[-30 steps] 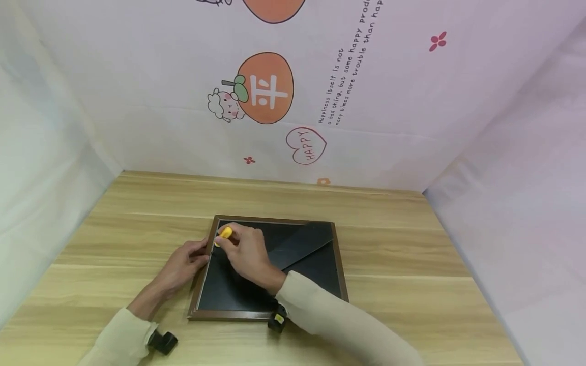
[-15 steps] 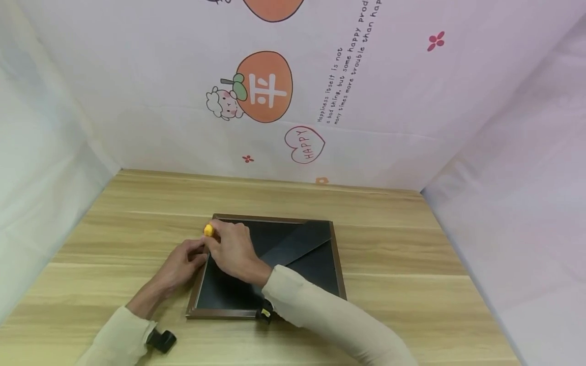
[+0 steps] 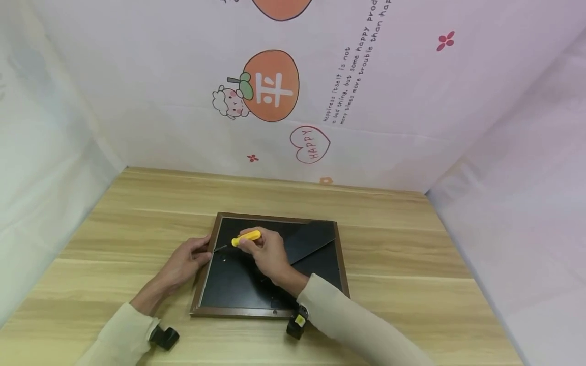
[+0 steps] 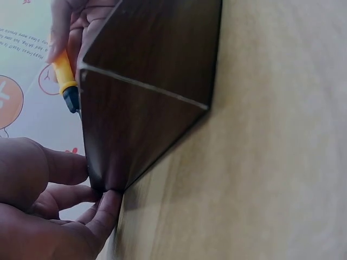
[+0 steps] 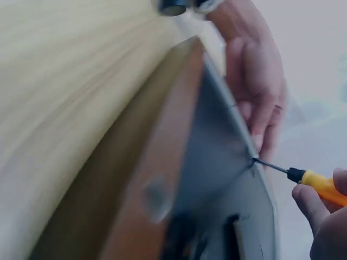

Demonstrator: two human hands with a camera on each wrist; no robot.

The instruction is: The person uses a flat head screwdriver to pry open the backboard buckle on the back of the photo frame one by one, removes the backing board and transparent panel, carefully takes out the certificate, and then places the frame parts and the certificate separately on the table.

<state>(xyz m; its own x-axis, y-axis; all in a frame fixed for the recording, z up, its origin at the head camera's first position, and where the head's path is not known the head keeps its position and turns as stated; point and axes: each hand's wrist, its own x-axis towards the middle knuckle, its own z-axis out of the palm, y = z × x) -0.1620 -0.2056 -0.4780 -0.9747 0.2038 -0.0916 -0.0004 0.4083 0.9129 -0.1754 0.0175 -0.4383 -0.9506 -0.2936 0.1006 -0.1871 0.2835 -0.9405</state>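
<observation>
A picture frame [image 3: 236, 313] lies back side up on the wooden table, its black backing board [image 3: 229, 292] set inside a brown rim. My right hand [image 3: 271, 256] grips a yellow-handled screwdriver [image 3: 247, 237] over the board. The screwdriver's thin metal shaft [image 5: 272, 165] slants left, its tip right at the rim's inner edge, by a small dark tab [image 5: 254, 161]. My left hand [image 3: 186, 262] holds the left side of the frame, thumb and fingers at the rim close to that tip. In the left wrist view the fingertips [image 4: 111, 203] meet the frame's dark outer side.
A black stand flap [image 3: 304, 241] crosses the board diagonally. Wood-grain table [image 3: 393, 264] surrounds the frame. Printed white cloth [image 3: 375, 152] hangs behind, with plain cloth at both sides. Black wrist cameras [image 3: 165, 338] sit on both sleeves.
My right hand moved left to the rim with the screwdriver upright, then back right, the handle now tilted low and the shaft showing. The left hand has stayed at the frame's left side.
</observation>
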